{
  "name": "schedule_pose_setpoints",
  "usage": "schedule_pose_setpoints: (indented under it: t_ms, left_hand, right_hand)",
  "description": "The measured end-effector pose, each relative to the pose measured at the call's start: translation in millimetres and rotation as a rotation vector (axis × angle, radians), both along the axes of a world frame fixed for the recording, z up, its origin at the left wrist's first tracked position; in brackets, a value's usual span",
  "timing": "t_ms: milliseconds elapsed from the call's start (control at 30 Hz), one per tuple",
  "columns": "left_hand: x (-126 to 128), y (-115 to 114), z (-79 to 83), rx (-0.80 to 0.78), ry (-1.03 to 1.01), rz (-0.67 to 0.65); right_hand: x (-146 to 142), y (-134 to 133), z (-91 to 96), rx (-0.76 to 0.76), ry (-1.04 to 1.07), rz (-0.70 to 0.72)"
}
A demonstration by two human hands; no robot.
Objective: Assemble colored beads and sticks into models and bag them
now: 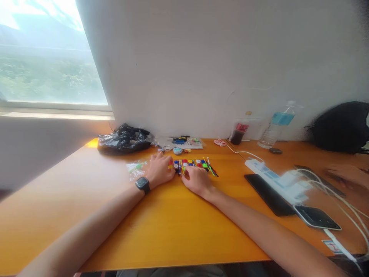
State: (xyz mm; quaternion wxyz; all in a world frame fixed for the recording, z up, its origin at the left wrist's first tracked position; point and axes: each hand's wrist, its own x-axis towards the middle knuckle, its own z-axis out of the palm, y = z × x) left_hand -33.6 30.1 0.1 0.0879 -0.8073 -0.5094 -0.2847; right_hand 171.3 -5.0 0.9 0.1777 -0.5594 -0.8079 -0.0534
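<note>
Both my hands rest on an orange table (161, 227) beside a small heap of coloured round pieces and thin sticks (194, 164). My left hand (160, 169), with a black watch (142, 184) on its wrist, has its fingers curled onto the heap's left end and seems to pinch a small dark piece. My right hand (197, 180) lies knuckles up just in front of the heap, fingers bent down onto the pieces. What either hand grips is too small to make out.
A clear bag with green bits (136, 168) lies left of my left hand. Behind are a black plastic bag (123, 139), papers with tools (184, 142), a dark cup (238, 134) and a water bottle (273, 130). Right: power strip (273, 177), phones (317, 217), cables, another person's hand (346, 175).
</note>
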Motion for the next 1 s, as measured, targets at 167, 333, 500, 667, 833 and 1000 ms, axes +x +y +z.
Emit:
schedule_pose_setpoints:
  t_ms: [167, 333, 500, 667, 833, 1000]
  left_hand:
    - [0.0, 1.0, -0.8, -0.005, -0.005, 0.002]
    - [0.1, 1.2, -1.0, -0.021, 0.001, 0.006]
    - [0.3, 1.6, -1.4, -0.008, -0.014, 0.012]
    - [0.7, -0.5, 1.9, 0.009, -0.037, 0.008]
    - [0.8, -2.7, 4.5, 0.015, -0.05, 0.009]
    - [0.6, -3.3, 4.9, 0.021, -0.052, 0.008]
  right_hand:
    - [-0.5, 1.3, -2.3, -0.008, -0.001, -0.01]
    - [-0.8, 2.3, -4.3, -0.009, 0.001, -0.012]
    - [-2.7, 0.6, -3.6, -0.035, 0.005, -0.044]
    - [-3.8, -3.6, -1.0, -0.028, 0.002, -0.052]
    - [-4.5, -5.9, 1.0, -0.072, -0.01, -0.059]
    - [-5.5, -4.7, 2.2, -0.116, -0.013, -0.082]
